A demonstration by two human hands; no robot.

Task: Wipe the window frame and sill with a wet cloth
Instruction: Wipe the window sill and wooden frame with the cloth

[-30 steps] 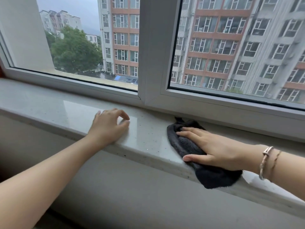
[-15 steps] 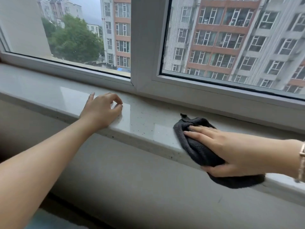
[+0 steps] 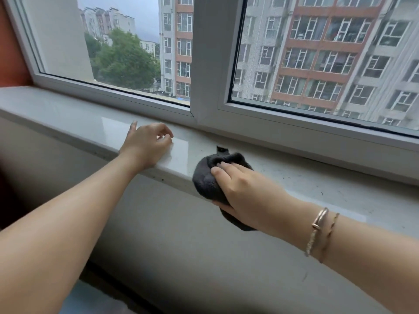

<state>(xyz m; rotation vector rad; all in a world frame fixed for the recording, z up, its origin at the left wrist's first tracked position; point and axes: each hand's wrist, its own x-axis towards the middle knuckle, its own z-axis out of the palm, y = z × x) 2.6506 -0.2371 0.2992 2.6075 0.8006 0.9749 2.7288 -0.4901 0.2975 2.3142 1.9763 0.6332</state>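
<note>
White window frame (image 3: 205, 64) up top, pale polished stone sill (image 3: 68, 114) beneath it. The left hand (image 3: 145, 146) rests at the sill's front edge, fingers loosely curled, holding nothing. The right hand (image 3: 243, 191) grips the bunched dark grey cloth (image 3: 207, 175), thumb underneath, at the sill's front edge below the frame's upright post.
</note>
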